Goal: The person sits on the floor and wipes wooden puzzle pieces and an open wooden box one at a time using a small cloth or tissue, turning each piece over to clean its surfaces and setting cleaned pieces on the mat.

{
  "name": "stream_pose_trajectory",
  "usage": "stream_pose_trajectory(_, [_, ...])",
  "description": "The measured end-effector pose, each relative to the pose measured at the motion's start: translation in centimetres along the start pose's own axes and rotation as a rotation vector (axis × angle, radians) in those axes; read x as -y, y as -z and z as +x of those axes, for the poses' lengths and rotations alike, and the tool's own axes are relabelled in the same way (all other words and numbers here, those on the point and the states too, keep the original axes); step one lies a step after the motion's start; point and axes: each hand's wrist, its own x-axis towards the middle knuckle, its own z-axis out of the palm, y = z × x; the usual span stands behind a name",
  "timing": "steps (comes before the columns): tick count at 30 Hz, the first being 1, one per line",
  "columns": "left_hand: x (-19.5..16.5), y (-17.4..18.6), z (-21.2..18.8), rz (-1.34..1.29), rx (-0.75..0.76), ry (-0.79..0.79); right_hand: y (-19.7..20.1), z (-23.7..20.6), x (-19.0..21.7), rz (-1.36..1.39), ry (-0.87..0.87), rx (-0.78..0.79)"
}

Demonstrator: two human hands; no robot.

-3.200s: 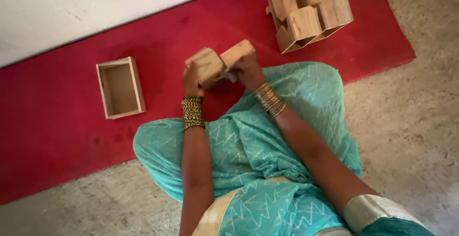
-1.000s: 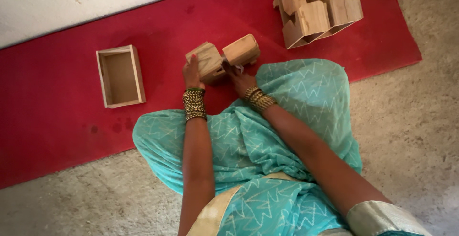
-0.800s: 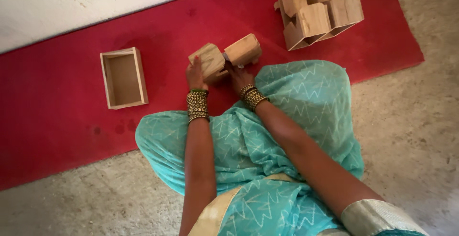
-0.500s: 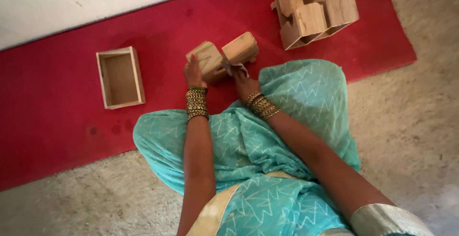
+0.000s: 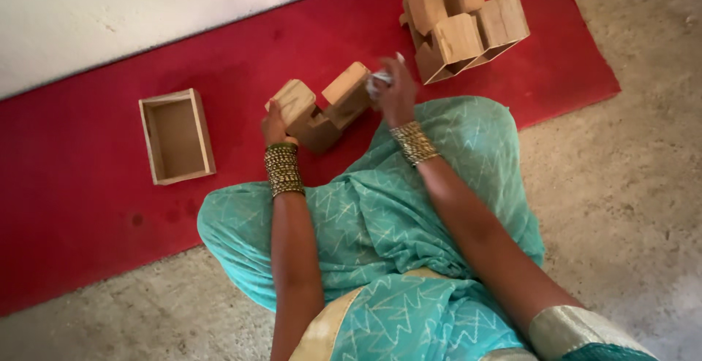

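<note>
Nearest the camera, a turquoise cloth with a pale zigzag print (image 5: 380,222) covers the person's lap, and both forearms reach forward over it, each wrist ringed with a stack of gold bangles.

The left hand (image 5: 276,123) is curled closed around the left end of a joined pair of small light-brown wooden open boxes (image 5: 322,105), gripping its rounded corner. This piece sits on the red mat (image 5: 88,215) just beyond the knees, tilted, its two box-shaped parts meeting at an angle with a notch between them; the wood is pale, with darker end grain on the shadowed faces.

The right hand (image 5: 395,87) is closed around a small crumpled white cloth or paper (image 5: 380,77) and is pressed against the right end of the same wooden piece. How tightly the fingers pinch cannot be told.

To the left, well apart from the hands, one shallow rectangular wooden tray-like box (image 5: 176,136) lies open side up on the mat, empty inside. Farther off, beyond the right hand, a cluster of similar wooden open boxes (image 5: 461,25) stands near the mat's far right corner; about four box shapes can be counted, fitted against each other, though the exact number is uncertain.

Grey rough concrete floor (image 5: 629,185) borders the mat on the near and right sides, and a white wall (image 5: 146,10) runs along its far edge. Nothing lies between the hands and the piece.
</note>
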Motion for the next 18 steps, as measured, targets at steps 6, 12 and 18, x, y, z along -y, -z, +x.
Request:
stream_pose_trajectory(6, [-0.3,0.0,0.8,-0.117,-0.017,0.017,-4.7,-1.1,-0.1,-0.520,0.896,-0.017])
stream_pose_trajectory(12, [-0.6,-0.4,0.5,-0.065,-0.056,0.033,-3.6,1.5,-1.2,-0.379,0.719,-0.168])
stream_pose_trajectory(18, [0.2,-1.0,-0.5,-0.139,-0.030,-0.094,-2.5,3.5,-1.0,0.192,-0.259,-0.024])
